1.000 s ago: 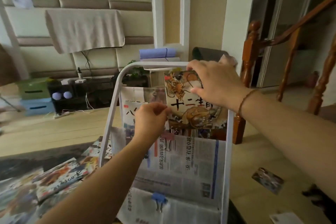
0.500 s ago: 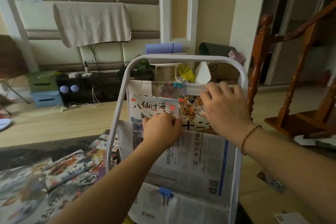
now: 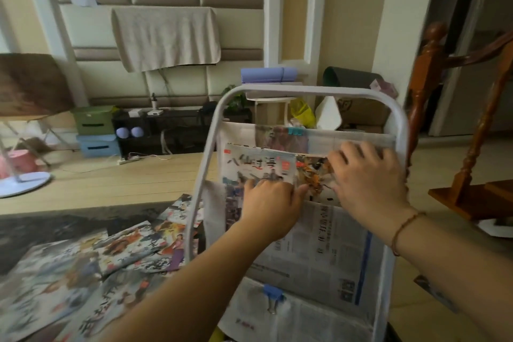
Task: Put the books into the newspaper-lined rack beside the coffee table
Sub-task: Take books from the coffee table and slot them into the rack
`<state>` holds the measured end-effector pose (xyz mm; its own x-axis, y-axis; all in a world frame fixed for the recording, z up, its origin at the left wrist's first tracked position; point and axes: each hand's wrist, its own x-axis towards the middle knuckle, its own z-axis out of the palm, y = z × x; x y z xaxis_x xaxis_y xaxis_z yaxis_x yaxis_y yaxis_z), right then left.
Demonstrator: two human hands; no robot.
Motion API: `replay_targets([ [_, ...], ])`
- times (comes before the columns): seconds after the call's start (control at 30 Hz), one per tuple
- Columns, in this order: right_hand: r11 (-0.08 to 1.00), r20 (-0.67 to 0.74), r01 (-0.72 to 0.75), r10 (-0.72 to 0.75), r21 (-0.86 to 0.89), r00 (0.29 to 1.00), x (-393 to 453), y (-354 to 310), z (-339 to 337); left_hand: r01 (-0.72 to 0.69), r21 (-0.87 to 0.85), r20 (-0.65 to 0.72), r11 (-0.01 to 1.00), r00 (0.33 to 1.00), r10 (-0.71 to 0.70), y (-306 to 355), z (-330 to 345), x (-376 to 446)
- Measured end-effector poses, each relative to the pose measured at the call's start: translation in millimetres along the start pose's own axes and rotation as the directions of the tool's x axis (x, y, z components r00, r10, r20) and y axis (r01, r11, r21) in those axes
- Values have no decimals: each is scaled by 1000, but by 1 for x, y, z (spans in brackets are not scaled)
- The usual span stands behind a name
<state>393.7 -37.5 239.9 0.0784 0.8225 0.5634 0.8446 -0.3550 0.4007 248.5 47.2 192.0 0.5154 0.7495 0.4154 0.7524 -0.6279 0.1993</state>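
Lower now, dragon book (image 3: 313,172) in rack (image 3: 305,89); wood floor (image 3: 111,183) behind.

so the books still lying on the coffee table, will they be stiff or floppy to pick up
Probably floppy: the books on the coffee table look thin, like magazines, lying flat and overlapped. Their glossy-looking covers may slide on each other, so lifting one could drag its neighbour. Likely light; the dragon-cover book in the rack needs only fingertip contact from the left hand and right hand.
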Motion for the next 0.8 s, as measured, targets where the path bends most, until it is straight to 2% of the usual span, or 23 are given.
replay_targets([
  [0.1,997,-81,44,-39,70,996,-1,-14,-15,-109,-129,-96,986,991,97,-19,-10,-18],
  [0.2,955,-234,102,-36,277,972,1,-53,-16,-238,-159,-207,958,957,203,-54,-21,-44],
  [0.27,906,-228,165,-78,390,970,3,-95,-15,-212,-141,-192,967,964,183,-86,-32,-70],
  [0.4,791,-251,326,-224,518,942,-5,-205,-37,24,-58,-95,998,995,-29,-165,-63,-136],
  [0.53,637,-167,425,-425,643,890,-24,-316,-57,270,-10,-61,963,961,-270,-258,-80,-221],
  [0.67,518,-63,507,-654,688,754,-47,-408,-78,496,34,-12,868,868,-496,-342,-87,-304],
  [0.8,382,-29,517,-783,766,621,-61,-486,-91,663,124,62,738,737,-673,-414,-92,-366],
])
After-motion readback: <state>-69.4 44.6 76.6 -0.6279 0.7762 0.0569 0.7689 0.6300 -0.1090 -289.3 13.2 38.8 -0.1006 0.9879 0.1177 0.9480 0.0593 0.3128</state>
